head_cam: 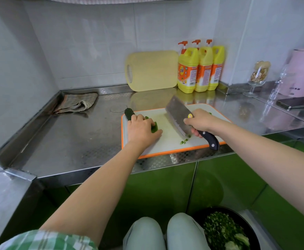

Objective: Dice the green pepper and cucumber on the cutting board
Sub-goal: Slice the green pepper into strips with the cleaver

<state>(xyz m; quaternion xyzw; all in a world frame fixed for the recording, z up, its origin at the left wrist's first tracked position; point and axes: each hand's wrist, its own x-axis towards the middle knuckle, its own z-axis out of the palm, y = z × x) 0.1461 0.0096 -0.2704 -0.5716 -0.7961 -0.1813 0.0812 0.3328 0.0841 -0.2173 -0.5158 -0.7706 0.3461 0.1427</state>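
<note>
A white cutting board (167, 143) with an orange rim lies on the steel counter (66, 141) at the centre of the frame. At the board's left edge the left hand (141, 131) curls its fingers over a cucumber (129, 112), whose dark end pokes out toward the upper left. A green pepper piece (154, 127) sits against the hand's thumb side. The right hand (199, 122) is wrapped around the black handle of a cleaver (178, 114). The blade is tilted, with its edge down on the board just above a few green bits (183, 141).
</note>
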